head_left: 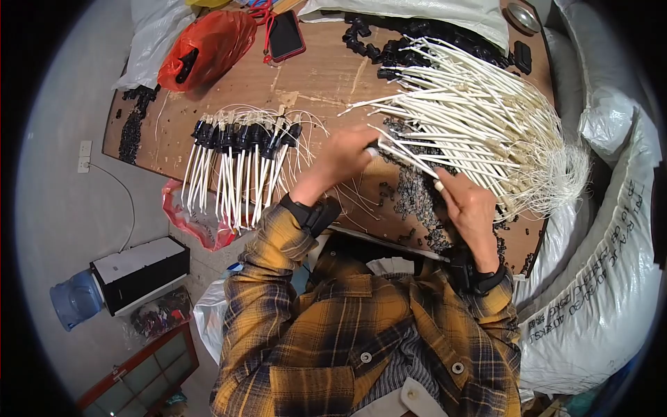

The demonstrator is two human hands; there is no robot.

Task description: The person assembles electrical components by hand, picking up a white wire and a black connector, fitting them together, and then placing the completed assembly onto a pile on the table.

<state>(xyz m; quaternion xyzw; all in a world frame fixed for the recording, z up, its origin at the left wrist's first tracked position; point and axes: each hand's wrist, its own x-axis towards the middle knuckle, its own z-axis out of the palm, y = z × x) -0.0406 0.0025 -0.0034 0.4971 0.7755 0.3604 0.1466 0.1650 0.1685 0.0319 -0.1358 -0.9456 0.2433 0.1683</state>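
My left hand [345, 154] is closed, with a small black plastic fitting [373, 145] showing at its fingertips. To its right, my right hand [472, 207] pinches the end of a white sleeved wire [420, 163], which slants up toward the left hand. Whether the wire touches the fitting I cannot tell. Beyond my right hand lies a big fanned bundle of white sleeved wires [465, 111], their thin loose ends bunched at the right. Left of my left hand, several white sleeved wires with black fittings [243, 139] lie in a row.
Small black clips [417, 198] are scattered between my hands; more form a pile [130, 135] at the far left. Black fittings [403, 52] lie at the back. A red plastic bag [208, 50] and a phone [285, 35] sit back left. White sacks [590, 292] flank the table's right.
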